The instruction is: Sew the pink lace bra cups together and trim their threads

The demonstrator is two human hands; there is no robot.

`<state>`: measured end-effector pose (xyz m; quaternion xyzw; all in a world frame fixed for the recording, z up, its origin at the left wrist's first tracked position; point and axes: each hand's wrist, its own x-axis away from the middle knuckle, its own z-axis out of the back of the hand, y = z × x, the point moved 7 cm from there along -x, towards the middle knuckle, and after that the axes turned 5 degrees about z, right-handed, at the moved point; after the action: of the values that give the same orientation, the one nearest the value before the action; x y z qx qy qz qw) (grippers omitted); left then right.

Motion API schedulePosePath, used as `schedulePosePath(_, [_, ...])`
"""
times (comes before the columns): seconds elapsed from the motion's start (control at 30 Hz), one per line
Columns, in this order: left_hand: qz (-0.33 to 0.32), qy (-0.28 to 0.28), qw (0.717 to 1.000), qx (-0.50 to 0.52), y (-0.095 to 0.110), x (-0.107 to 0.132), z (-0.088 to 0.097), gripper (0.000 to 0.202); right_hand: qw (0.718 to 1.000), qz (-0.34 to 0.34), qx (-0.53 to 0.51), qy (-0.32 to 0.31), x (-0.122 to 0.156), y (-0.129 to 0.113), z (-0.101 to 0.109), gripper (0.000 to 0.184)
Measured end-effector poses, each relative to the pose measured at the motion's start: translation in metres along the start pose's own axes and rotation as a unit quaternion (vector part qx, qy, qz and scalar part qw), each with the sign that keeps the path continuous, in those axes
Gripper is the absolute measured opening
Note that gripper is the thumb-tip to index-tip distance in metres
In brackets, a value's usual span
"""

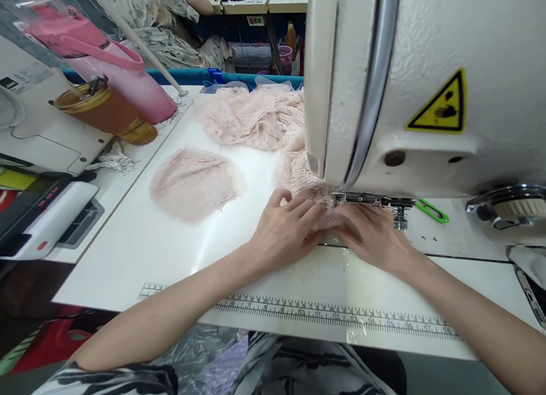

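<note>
Pale pink lace fabric (298, 170) runs under the head of a white sewing machine (426, 156). With bent fingers pressed on the lace, my left hand (290, 227) is closed on its near edge, left of the needle area. My right hand (375, 233) is closed on the same edge from the other side, thumb pointing left; the machine's thread-guide parts hide some of its fingers. The two thumbs nearly meet in front of the needle. A bunched heap of the pink lace (251, 116) lies behind, and a separate sheer pink piece (194, 184) lies flat to the left.
A printed ruler (298, 312) runs along the table's front edge. Green thread snips (431, 211) lie right of the needle. At left stand a pink bottle (115, 71), a brown cup (106, 113) and a black-and-white device (46, 213). Another person's arm (198, 1) shows behind.
</note>
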<state>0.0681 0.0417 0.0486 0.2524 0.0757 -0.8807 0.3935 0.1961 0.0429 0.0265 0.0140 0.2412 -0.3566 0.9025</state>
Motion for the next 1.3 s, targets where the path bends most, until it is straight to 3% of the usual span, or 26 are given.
schedulePosePath(0.17, [-0.078, 0.033, 0.996, -0.015, 0.011, 0.003, 0.006, 0.019, 0.999, 0.051, 0.014, -0.008, 0.004, -0.008, 0.004, 0.003])
schedulePosePath(0.27, [-0.105, 0.040, 0.993, -0.035, 0.014, 0.004, 0.008, 0.023, 0.995, 0.101, 0.021, -0.001, 0.009, -0.015, 0.009, 0.008])
schedulePosePath(0.4, [-0.138, 0.052, 0.988, -0.052, 0.018, 0.006, 0.011, 0.028, 0.992, 0.119, 0.023, 0.017, 0.007, -0.020, 0.016, 0.004])
schedulePosePath(0.53, [-0.143, 0.072, 0.985, -0.059, 0.021, 0.008, 0.015, 0.028, 0.988, 0.142, 0.029, 0.057, 0.000, -0.032, 0.021, 0.006])
schedulePosePath(0.7, [-0.151, 0.085, 0.982, -0.074, 0.022, 0.006, 0.019, 0.028, 0.984, 0.172, 0.023, 0.046, -0.001, -0.039, 0.020, 0.014])
schedulePosePath(0.9, [-0.167, 0.086, 0.979, -0.074, 0.022, 0.007, 0.019, 0.032, 0.986, 0.159, 0.006, 0.058, 0.000, -0.036, 0.023, 0.006])
schedulePosePath(1.03, [-0.174, 0.091, 0.978, -0.063, 0.025, 0.009, 0.020, 0.032, 0.983, 0.179, 0.036, 0.037, 0.005, -0.039, 0.019, 0.015])
schedulePosePath(1.2, [-0.151, 0.022, 0.988, -0.018, 0.021, 0.009, 0.009, 0.013, 0.982, 0.185, 0.037, 0.017, 0.010, -0.038, 0.016, 0.019])
schedulePosePath(1.3, [-0.116, -0.054, 0.991, 0.034, 0.013, 0.010, -0.007, 0.039, 0.981, 0.191, 0.024, 0.022, 0.009, -0.039, 0.016, 0.021])
